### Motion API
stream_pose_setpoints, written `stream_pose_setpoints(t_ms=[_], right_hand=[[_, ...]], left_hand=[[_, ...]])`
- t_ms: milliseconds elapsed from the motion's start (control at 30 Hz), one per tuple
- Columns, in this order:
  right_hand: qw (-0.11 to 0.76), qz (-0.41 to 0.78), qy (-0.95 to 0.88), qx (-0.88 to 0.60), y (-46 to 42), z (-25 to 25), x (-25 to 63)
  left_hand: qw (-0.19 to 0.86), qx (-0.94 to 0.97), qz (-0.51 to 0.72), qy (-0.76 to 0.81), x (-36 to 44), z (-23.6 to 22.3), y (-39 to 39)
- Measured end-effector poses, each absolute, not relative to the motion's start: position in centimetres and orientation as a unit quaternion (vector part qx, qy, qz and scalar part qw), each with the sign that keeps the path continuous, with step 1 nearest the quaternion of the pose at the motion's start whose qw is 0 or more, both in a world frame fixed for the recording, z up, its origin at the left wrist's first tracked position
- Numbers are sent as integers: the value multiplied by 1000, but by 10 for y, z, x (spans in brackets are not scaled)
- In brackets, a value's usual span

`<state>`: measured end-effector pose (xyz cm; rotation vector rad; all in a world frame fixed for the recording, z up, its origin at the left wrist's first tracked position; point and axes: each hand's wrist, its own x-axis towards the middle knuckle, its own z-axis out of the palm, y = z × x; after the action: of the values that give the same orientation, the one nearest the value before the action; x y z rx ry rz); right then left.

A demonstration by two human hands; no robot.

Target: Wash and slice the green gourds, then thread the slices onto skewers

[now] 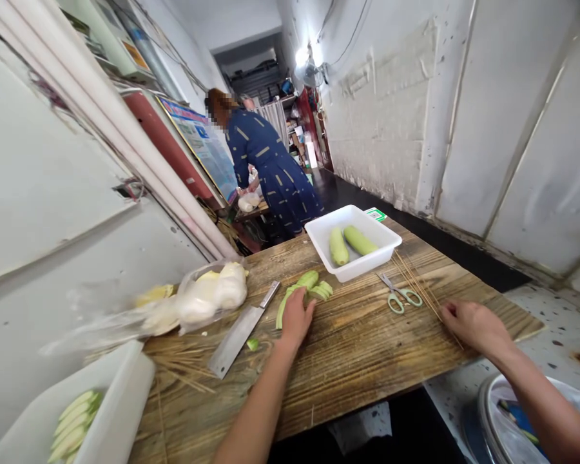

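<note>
My left hand (297, 317) reaches onto a row of pale green zucchini slices (281, 309) on the wooden table, its thumb spread away from the fingers. An uncut end of zucchini (308, 279) and more slices (321, 291) lie just beyond it. At the right edge of the table, my right hand (473, 325) pinches the near end of thin bamboo skewers (423, 287); its fingertips are partly hidden. Left of the slices lies a cleaver (239, 335) with a metal handle. Green-handled scissors (399, 298) rest between the white tray and my right hand.
A white tray (319, 248) holds two whole zucchini (360, 240). A white bin (138, 393) with skewered slices stands at lower left, near loose skewers (183, 357) and bagged white food (212, 296). Another person (270, 161) bends over a table behind. A lined bucket (493, 412) stands below right.
</note>
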<state>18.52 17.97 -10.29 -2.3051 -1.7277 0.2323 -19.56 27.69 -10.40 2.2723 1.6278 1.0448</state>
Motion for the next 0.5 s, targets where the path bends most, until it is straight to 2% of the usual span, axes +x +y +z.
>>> stream_pose_setpoints(t_ms=[67,133,233,300,367,500], right_hand=[[177,88,-564,-802,171,-101,187],[263,135,-523,-799,158,-100,188],[423,269,-458,-734,133,-100,181],[494,355,-438,-662,115,-100,168],[523,423,-430,-602,101,-99,149],[529,524,-425,-514,89,-97,110]], left_hand=[[60,779,318,536,-184,-107,289],[39,798,287,529,-179,-109,297],[18,817,264,512,-182,-110,302],[17,816,273,509,-186,-112,300],[23,803,290,521,-187,-115,296],[42,772,317,549,-183,-120,289]])
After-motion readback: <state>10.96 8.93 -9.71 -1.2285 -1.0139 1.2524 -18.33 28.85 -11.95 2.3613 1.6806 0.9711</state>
